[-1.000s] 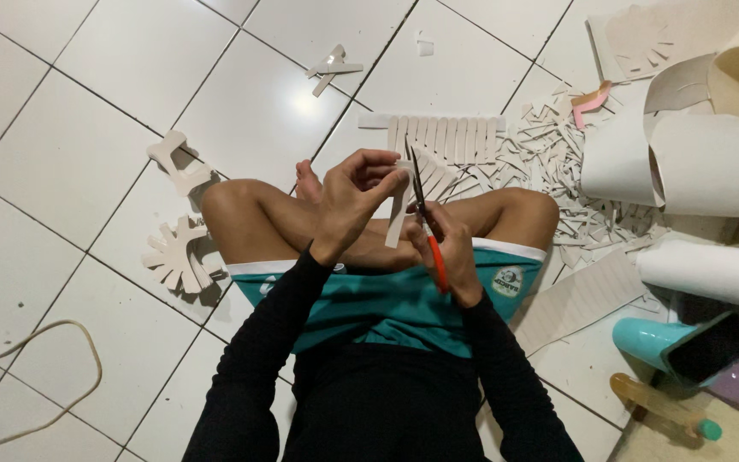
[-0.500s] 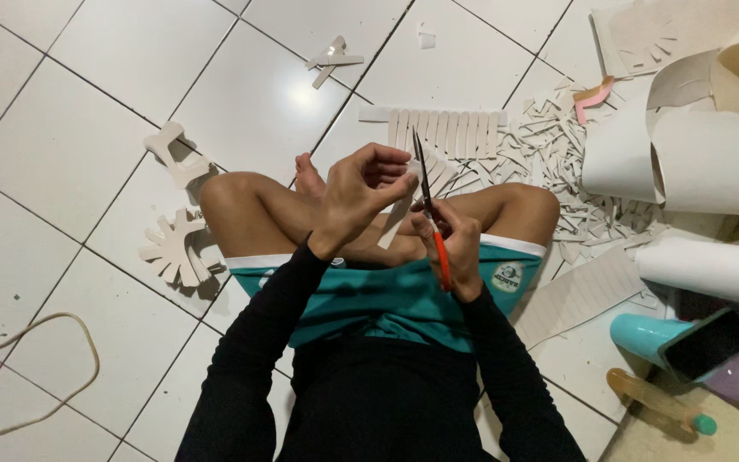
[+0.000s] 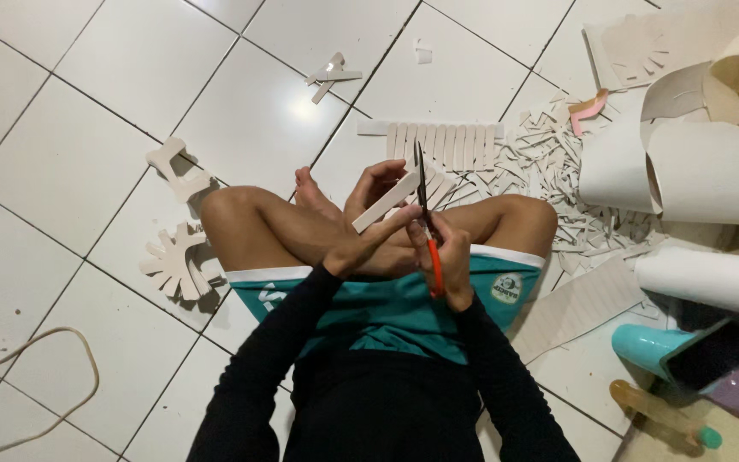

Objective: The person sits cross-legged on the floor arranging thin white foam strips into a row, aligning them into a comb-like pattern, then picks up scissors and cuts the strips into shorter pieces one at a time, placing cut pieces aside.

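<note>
Person sits cross-legged on the white tiled floor, working above the lap at frame centre.

Left hand: grip closed on a narrow cream strip of foam sheet, pinched at its lower end so the free end angles up-right toward the blades. Held high off the knees, likely to keep the cut line clear of the legs and in view.

Right hand: grip closed round the orange handles of a pair of scissors. Dark blades point straight up, just right of the strip and touching or nearly touching it; cannot tell how far the blades are parted. Handles sit low by the wrist, so the blades meet the strip edge-on.

Around:
- Cream comb-shaped foam piece with parallel slits lies flat on the floor just beyond the hands, upper centre.
- Heap of thin cream offcuts to its right, within reach of the right knee – looks like where trimmings drop.
- Large curled rolls of cream sheet at upper right; one more roll lower down at right edge.
- Cut-out branched foam shapes left of the left knee, another small one at top centre.
- Teal stand holding a dark phone, lower right.
- Pale cord looped at lower left, well apart from the work.
</note>
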Tool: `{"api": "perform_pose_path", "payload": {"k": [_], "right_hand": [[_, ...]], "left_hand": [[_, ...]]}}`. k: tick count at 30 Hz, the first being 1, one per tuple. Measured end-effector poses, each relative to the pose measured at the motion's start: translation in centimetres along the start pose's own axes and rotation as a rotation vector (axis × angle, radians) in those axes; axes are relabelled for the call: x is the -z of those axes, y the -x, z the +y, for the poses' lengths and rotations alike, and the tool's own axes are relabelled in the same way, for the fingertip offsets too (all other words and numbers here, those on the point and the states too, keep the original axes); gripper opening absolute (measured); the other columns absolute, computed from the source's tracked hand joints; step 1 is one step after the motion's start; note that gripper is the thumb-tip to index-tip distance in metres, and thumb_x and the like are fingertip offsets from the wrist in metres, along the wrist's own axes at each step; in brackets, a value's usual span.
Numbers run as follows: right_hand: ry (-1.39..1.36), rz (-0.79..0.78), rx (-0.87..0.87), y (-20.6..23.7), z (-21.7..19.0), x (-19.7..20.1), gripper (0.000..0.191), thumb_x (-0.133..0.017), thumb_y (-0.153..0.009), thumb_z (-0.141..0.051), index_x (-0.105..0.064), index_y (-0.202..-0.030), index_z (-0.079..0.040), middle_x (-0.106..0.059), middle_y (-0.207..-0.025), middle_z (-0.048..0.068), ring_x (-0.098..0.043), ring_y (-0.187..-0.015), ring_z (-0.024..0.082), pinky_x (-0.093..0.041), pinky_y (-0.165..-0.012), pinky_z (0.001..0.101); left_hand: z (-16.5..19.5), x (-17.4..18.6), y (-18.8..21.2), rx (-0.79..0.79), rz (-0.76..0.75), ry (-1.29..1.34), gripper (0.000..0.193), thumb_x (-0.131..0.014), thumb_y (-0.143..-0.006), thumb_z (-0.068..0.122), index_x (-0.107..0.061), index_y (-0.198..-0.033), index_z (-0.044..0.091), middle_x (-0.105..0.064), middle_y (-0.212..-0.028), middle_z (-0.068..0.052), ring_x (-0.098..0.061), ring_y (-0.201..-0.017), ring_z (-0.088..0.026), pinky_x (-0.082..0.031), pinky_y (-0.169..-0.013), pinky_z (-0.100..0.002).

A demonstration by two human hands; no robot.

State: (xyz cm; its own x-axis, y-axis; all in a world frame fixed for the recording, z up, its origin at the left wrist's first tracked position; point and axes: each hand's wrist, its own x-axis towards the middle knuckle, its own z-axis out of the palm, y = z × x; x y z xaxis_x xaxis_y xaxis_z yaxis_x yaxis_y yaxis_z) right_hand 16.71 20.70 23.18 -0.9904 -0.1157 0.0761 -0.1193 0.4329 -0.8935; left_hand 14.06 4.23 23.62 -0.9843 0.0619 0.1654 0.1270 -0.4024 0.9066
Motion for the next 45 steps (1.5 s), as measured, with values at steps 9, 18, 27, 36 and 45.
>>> {"api": "perform_pose_path", "payload": {"k": [9,18,27,36,45], "right_hand": [[-0.175,-0.003,0.158,-0.6,-0.1,-0.2,0.051,-0.06,-0.109,-0.049,-0.065,-0.12,0.001,-0.068,-0.09,0.008,-0.062,-0.078,0.013,-0.051,-0.069,0.0305],[-0.214,-0.074,-0.06,-0.3,-0.9,0.5,0.055,-0.063,-0.098,-0.054,-0.071,-0.112,-0.002,-0.063,-0.072,0.002,-0.052,-0.058,0.006,-0.041,-0.052,0.0251],[-0.123,-0.052,-0.002,-0.3,-0.5,0.8,0.052,-0.065,-0.098,-0.052,-0.075,-0.103,-0.001,-0.057,-0.068,0.0,-0.047,-0.056,0.005,-0.035,-0.051,0.0232],[-0.132,-0.073,-0.023,-0.2,0.0,0.7,0.053,-0.068,-0.098,-0.052,-0.074,-0.103,0.0,-0.055,-0.064,-0.003,-0.048,-0.057,0.003,-0.037,-0.051,0.0217],[-0.028,-0.044,0.005,-0.5,0.5,0.9,0.051,-0.068,-0.098,-0.051,-0.075,-0.099,0.0,-0.05,-0.055,-0.001,-0.048,-0.051,0.005,-0.036,-0.047,0.0238]], "left_hand": [[0.6,-1.5,0.6,0.056,0.157,-0.155,0.024,-0.074,-0.098,0.012,-0.069,-0.116,-0.004,-0.074,-0.105,-0.011,-0.071,-0.1,-0.014,-0.058,-0.092,-0.027],[0.7,-0.5,-0.5,0.103,0.174,-0.043,0.041,-0.076,-0.091,0.007,-0.049,-0.12,-0.004,-0.073,-0.111,-0.015,-0.073,-0.101,-0.016,-0.063,-0.087,-0.028],[1.4,0.4,-1.5,0.095,0.159,-0.183,0.037,-0.077,-0.09,0.005,-0.051,-0.114,-0.004,-0.076,-0.108,-0.017,-0.075,-0.099,-0.017,-0.065,-0.089,-0.027],[1.1,1.5,-2.0,0.049,0.128,-0.188,0.022,-0.076,-0.093,0.004,-0.064,-0.11,-0.004,-0.076,-0.104,-0.013,-0.076,-0.098,-0.016,-0.064,-0.088,-0.027],[3.3,2.7,-2.8,0.107,0.138,-0.267,0.028,-0.076,-0.092,0.009,-0.069,-0.116,-0.005,-0.078,-0.105,-0.011,-0.077,-0.098,-0.015,-0.065,-0.089,-0.027]]}}
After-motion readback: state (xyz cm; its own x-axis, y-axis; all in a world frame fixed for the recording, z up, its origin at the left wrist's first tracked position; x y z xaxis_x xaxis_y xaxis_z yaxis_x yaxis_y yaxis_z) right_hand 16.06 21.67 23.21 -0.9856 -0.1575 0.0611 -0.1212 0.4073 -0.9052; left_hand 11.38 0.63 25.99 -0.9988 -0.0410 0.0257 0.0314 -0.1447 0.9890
